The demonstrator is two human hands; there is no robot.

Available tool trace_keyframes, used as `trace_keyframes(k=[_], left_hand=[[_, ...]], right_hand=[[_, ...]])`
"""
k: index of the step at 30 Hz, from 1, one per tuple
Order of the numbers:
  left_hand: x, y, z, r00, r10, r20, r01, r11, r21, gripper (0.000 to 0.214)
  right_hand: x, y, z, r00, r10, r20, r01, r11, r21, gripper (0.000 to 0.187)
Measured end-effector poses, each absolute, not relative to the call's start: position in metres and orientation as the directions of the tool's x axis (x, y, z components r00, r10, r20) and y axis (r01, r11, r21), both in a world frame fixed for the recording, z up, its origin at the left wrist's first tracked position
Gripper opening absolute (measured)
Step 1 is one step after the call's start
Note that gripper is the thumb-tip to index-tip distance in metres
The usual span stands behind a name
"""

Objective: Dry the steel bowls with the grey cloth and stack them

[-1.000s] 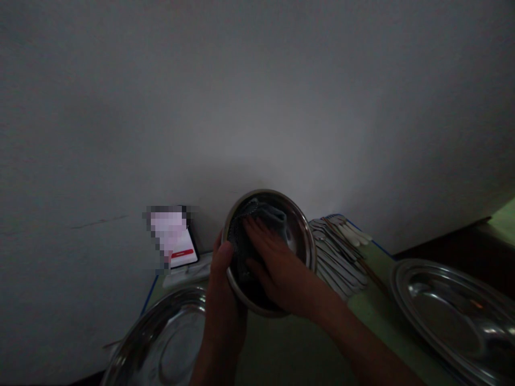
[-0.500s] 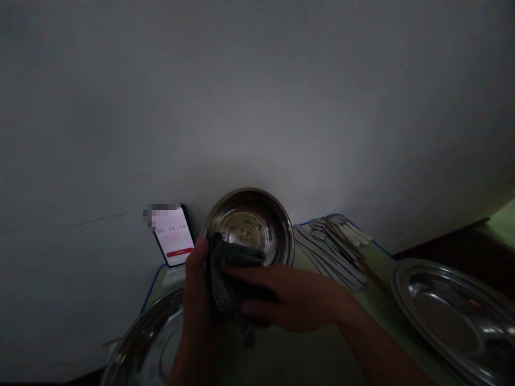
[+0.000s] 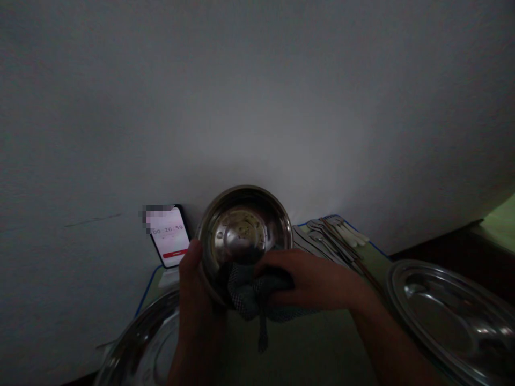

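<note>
A round steel bowl (image 3: 277, 214) is tilted so that its inside faces me. My left hand (image 3: 195, 284) grips the bowl's left rim, with the thumb up along the edge. Bunched in my right hand (image 3: 300, 279) is a dark checked cloth (image 3: 245, 292), pressed against the lower inside and near rim of the bowl. A loose end of the cloth hangs down below the bowl. Spots or marks show on the bowl's bottom. My right fingertips are partly hidden in the cloth.
A phone (image 3: 171, 236) showing a running timer leans against the wall (image 3: 257, 107). One large steel dish (image 3: 132, 343) lies at the lower left, and an oval steel tray (image 3: 434, 316) at the right. Several pieces of cutlery (image 3: 333, 241) lie on the green tabletop (image 3: 289, 348).
My right hand has moved the cloth from the bowl's left rim to its lower middle, rightward. The bowl has shifted slightly left, and more of its inside shows.
</note>
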State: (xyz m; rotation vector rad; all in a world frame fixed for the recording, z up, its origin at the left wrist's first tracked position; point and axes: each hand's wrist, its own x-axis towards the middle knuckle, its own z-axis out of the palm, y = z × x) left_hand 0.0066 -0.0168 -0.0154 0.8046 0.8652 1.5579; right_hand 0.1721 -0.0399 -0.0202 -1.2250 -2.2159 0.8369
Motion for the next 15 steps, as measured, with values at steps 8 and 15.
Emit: trace_keyframes(k=[8,15], left_hand=[[0.003,-0.014,-0.017,-0.232,0.965,0.119,-0.452,-0.215,0.866,0.024],[-0.004,-0.010,-0.013,-0.381,0.917,0.119,-0.444,-0.295,0.846,0.019]], right_hand=[[0.192,-0.041,-0.022,-0.395,0.919,0.020,0.718,0.322,-0.617,0.030],[0.189,-0.037,-0.028,-0.366,0.914,-0.176,0.784,0.201,-0.587,0.035]])
